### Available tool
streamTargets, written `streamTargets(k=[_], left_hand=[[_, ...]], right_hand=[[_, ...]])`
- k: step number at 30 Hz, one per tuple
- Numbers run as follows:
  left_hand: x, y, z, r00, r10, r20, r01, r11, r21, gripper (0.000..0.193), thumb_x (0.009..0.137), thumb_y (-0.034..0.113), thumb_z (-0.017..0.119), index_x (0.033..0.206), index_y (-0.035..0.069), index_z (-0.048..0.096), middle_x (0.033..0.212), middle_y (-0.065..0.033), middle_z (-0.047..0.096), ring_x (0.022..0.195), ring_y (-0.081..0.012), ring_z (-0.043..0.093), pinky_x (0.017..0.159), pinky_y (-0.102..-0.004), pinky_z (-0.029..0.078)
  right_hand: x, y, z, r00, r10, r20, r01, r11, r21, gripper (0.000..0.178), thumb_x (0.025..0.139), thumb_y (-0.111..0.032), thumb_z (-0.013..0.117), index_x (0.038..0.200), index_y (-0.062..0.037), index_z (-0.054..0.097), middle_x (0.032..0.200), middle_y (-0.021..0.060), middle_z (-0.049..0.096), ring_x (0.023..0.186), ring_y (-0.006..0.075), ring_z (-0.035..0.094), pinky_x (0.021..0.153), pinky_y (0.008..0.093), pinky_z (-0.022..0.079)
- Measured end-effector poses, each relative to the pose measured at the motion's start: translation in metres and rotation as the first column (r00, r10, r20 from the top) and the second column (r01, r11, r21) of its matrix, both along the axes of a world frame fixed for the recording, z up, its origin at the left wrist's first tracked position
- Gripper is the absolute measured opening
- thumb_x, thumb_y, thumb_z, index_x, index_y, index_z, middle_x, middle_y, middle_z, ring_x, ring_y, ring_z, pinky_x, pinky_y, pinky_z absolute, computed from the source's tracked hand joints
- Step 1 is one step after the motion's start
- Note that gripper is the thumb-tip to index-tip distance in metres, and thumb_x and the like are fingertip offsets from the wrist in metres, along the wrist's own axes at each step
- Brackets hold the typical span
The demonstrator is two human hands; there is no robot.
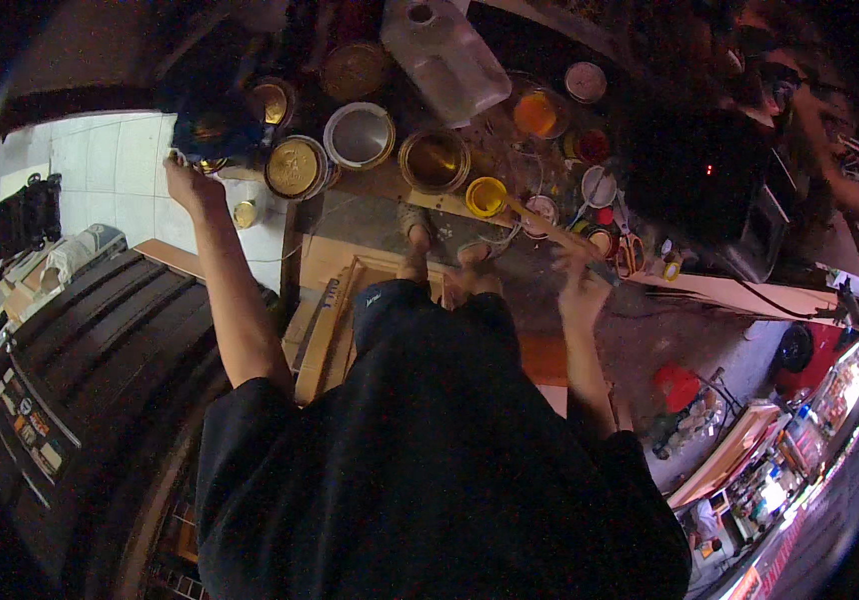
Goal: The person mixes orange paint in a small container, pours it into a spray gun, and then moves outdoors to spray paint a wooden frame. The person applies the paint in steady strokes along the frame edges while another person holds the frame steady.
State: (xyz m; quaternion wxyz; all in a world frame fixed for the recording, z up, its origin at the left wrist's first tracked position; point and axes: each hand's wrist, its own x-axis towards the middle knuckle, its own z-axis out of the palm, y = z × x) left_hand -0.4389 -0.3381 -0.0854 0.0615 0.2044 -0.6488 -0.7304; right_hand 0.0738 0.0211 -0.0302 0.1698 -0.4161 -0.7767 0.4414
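Note:
My right hand is closed around a long light-brown wooden stick with a dark grey end. The stick's far end reaches the rim of a small cup of yellow paint. Stretched out to the far left, my left hand has its fingers closed beside a dark blue-black bundle; what they grip is too dark to make out. Right of that hand stands a can with a gold lid. Next to it are an open can, whitish inside, and a can with dark golden contents.
A translucent plastic jug lies behind the cans. An orange-filled container and several small pots crowd the right, near scissors and a black box with red lights. Cardboard lies by my feet. A dark ribbed surface fills the left.

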Motion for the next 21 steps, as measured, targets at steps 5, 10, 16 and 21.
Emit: streamTargets(k=[5,10,16,21], left_hand=[[0.091,0.078,0.053,0.931,-0.124,-0.344,-0.101,0.817,-0.568,0.031,0.109,0.016,0.047,0.125,-0.007,0.059,0.119,-0.0168,0.064,0.111,-0.0251,0.06,0.099,-0.0369,0.047],[0.221,0.144,0.054,0.609,-0.784,-0.122,0.629,0.571,-0.528,0.036,0.102,0.017,0.062,0.132,-0.001,0.056,0.125,-0.0124,0.064,0.113,-0.0236,0.059,0.1,-0.0367,0.047],[0.293,0.274,0.036,0.238,-0.963,-0.124,0.857,0.268,-0.44,0.075,0.085,0.019,0.079,0.146,-0.001,0.041,0.141,-0.0252,0.048,0.131,-0.0411,0.05,0.11,-0.047,0.041],[0.288,0.362,-0.047,0.376,-0.921,-0.103,0.763,0.37,-0.53,0.097,0.078,0.029,0.086,0.151,-0.004,0.032,0.148,-0.0261,0.041,0.141,-0.0424,0.037,0.119,-0.0485,0.032]], right_hand=[[-0.048,0.002,-0.041,0.963,0.267,-0.027,-0.239,0.902,0.36,0.017,0.099,-0.008,0.062,0.109,0.0005,0.072,0.102,0.0138,0.075,0.087,0.0261,0.071,0.083,0.0369,0.055],[-0.066,0.003,-0.054,0.963,0.261,0.073,-0.271,0.912,0.309,0.018,0.094,-0.004,0.063,0.109,-0.0009,0.072,0.105,0.017,0.073,0.098,0.0355,0.07,0.087,0.0408,0.055],[-0.053,0.002,-0.087,0.987,0.103,0.124,-0.142,0.916,0.374,0.03,0.091,-0.012,0.067,0.118,-0.0001,0.068,0.098,0.0163,0.074,0.096,0.0346,0.072,0.088,0.0421,0.056],[-0.07,-0.008,-0.057,0.992,-0.004,0.129,-0.016,0.988,0.155,0.025,0.095,-0.019,0.067,0.103,0.0041,0.071,0.096,0.0162,0.075,0.093,0.0338,0.073,0.087,0.0424,0.055]])
